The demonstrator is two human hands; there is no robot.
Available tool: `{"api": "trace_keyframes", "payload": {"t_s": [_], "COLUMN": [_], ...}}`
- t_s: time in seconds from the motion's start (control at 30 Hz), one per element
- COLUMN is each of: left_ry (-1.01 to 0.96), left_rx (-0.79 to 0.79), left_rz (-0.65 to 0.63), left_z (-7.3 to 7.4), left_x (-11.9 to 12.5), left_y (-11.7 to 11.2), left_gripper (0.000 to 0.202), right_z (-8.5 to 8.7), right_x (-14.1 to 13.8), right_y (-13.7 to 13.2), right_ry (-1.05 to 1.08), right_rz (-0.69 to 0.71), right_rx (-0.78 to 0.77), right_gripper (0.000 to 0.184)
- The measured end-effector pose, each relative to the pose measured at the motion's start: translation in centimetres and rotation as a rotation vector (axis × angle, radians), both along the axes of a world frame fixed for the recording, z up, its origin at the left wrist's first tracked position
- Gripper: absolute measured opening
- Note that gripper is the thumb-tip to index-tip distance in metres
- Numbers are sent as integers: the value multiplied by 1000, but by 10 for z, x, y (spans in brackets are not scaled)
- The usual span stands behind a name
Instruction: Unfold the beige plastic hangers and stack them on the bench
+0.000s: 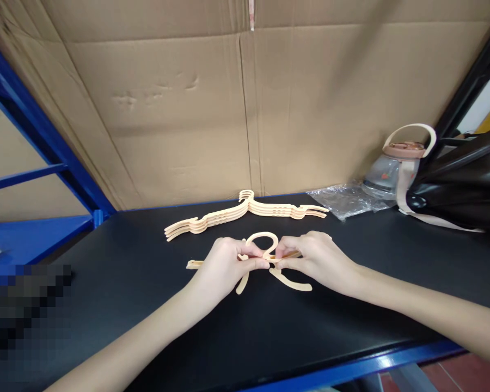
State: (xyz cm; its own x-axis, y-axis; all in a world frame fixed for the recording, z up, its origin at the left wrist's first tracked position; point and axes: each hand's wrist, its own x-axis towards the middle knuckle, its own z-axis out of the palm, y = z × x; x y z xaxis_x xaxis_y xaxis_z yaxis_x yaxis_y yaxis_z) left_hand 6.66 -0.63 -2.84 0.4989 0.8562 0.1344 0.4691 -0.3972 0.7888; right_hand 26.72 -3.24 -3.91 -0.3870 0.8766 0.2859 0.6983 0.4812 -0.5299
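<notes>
Between my two hands is a cream plastic clothes hanger [273, 238], its hook pointing up and its arms folded, with curved ends showing below. My left hand [228, 263] pinches it just left of the hook base, thumb and fingers closed. On the other side my right hand [310, 255] grips it right of the hook, fingers also closed. Parts of the folded arms are hidden behind both hands. Farther back, a stack of several matching hangers [245, 211] lies spread flat on the black tabletop [147, 326], apart from my hands.
At the back right stand a clear water bottle [392, 169] with a beige handle and strap, a crumpled plastic bag [347, 198] and a shiny black bag [465, 185]. Cardboard [167, 109] walls the back. A blue metal frame [36, 120] rises at the left.
</notes>
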Motion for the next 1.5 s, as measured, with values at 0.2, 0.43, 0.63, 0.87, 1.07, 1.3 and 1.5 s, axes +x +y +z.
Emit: {"api": "trace_keyframes", "payload": {"t_s": [0.2,0.43,0.63,0.87,1.07,1.3,1.5], "left_ry": [36,-23,-110,-258,505,931,837], "left_rx": [196,311,228,461,466,380,508], "left_rz": [4,-44,-86,237,196,-53,47], "left_z": [1,-2,8,30,45,16,-10], "left_x": [3,3,-3,-23,-51,-70,-72], "left_y": [-3,-5,-5,11,24,-18,-28], "left_gripper": [17,17,18,27,28,46,56], "right_z": [0,0,-1,-1,2,9,12], "right_x": [-3,-7,-7,4,13,26,25], "right_y": [2,1,0,15,17,23,22], "right_ry": [57,274,475,594,702,664,646], "right_rz": [-12,109,162,70,-12,-57,-26], "right_rx": [-26,-148,-250,-303,-421,-334,-281], "right_gripper": [13,11,12,23,26,27,24]}}
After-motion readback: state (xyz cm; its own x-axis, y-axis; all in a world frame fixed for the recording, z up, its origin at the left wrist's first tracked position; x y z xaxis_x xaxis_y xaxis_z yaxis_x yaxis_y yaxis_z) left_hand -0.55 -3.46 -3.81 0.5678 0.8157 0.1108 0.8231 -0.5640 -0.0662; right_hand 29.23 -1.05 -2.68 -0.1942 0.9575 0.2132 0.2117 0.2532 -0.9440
